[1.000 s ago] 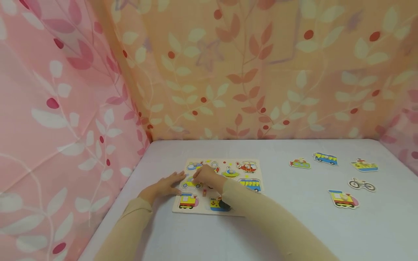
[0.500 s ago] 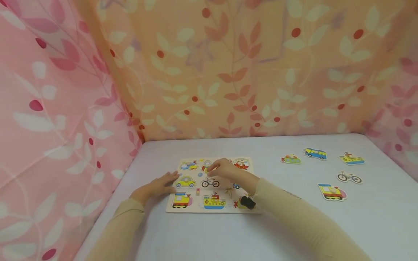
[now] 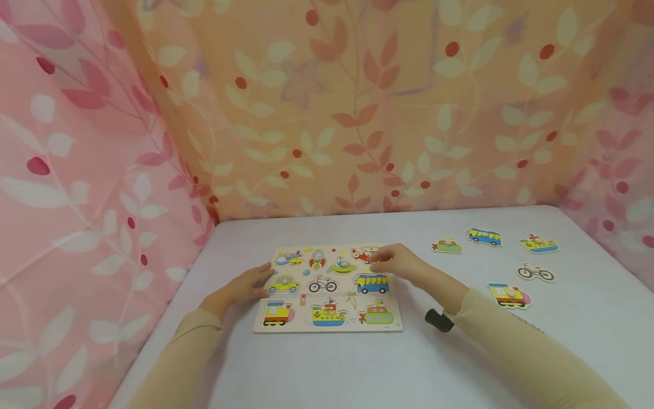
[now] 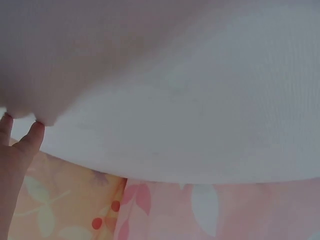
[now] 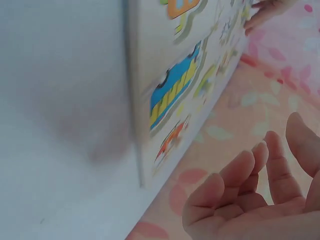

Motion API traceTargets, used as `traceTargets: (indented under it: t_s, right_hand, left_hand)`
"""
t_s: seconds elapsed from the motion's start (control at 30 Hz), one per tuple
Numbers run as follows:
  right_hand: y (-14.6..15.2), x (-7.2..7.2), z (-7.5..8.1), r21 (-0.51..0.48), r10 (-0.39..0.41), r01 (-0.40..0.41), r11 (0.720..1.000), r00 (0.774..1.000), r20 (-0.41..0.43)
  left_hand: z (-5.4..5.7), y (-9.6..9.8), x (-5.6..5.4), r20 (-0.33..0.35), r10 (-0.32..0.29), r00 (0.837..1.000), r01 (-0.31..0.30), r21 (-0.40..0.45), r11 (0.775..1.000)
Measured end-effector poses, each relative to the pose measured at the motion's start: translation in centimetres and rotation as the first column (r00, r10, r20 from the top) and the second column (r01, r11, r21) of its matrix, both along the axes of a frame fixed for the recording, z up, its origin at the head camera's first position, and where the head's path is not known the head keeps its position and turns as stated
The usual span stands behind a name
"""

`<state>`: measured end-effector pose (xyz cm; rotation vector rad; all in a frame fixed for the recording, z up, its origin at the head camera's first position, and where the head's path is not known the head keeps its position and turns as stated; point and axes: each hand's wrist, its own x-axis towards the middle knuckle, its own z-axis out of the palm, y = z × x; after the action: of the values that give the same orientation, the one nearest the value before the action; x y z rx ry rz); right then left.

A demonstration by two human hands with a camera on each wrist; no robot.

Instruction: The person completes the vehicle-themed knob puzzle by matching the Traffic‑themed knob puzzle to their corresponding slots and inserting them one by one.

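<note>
A wooden puzzle board with vehicle pictures lies on the table. My left hand rests along its left edge, fingers spread and relaxed. Over the board's upper right corner is my right hand, loosely curved and holding nothing, overlapping the helicopter. The right wrist view shows its fingers apart from the thumb with nothing between them. Knobbed pieces sit in the board: the plane, rocket, flying saucer and yellow car. Bicycle, bus, train, ship and submarine pictures also show on it.
Loose pieces lie on the table to the right: a submarine, a bus, a ship, a bicycle and a train. A floral curtain hangs behind the table's far edge. A black device is by my right wrist.
My right hand has left the yellow car and moved right across the board to its upper right corner. My left hand stays at the left edge. The head view has turned slightly right.
</note>
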<state>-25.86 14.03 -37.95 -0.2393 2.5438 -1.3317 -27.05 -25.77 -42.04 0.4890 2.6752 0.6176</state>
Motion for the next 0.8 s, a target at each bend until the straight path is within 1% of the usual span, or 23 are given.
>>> traceTargets:
  t_s: [0.1,0.23,0.33,0.4,0.47,0.6,0.73,0.8]
  right_hand:
    - [1.9,0.3,0.2,0.022,-0.008,0.008,1.000,1.000,-0.011]
    - [4.6,1.0,0.3,0.032,-0.054,0.054,0.998,0.999,0.000]
    - [6.8,1.6,0.4,0.038,-0.080,0.080,0.996,0.997,-0.001]
    - [8.3,1.9,0.4,0.048,-0.083,0.084,0.995,0.996,-0.016]
    - [9.7,2.2,0.4,0.057,-0.082,0.084,0.995,0.996,-0.034]
    - [12.4,2.8,0.6,0.099,-0.083,0.089,0.991,0.994,-0.070]
    - [15.1,3.5,0.7,0.131,-0.108,0.118,0.984,0.991,-0.080]
    - [16.5,3.9,0.7,0.131,-0.123,0.130,0.983,0.990,-0.066]
  left_hand:
    - [-0.2,-0.2,-0.1,0.022,0.032,0.999,-0.032,-0.011,0.999]
    - [-0.3,-0.3,-0.1,0.053,0.068,0.996,-0.068,0.005,0.998]
    - [-0.4,-0.2,-0.1,0.064,0.070,0.995,-0.071,0.015,0.997]
    - [-0.4,-0.2,-0.1,0.072,0.077,0.994,-0.079,0.019,0.997]
    - [-0.4,-0.2,0.0,0.069,0.070,0.995,-0.072,0.014,0.997]
    - [-0.2,-0.2,0.1,0.082,0.095,0.992,-0.096,0.009,0.995]
    - [-0.1,-0.2,0.0,0.085,0.098,0.992,-0.099,0.016,0.995]
    - [-0.1,-0.1,-0.1,0.088,0.098,0.991,-0.100,0.021,0.995]
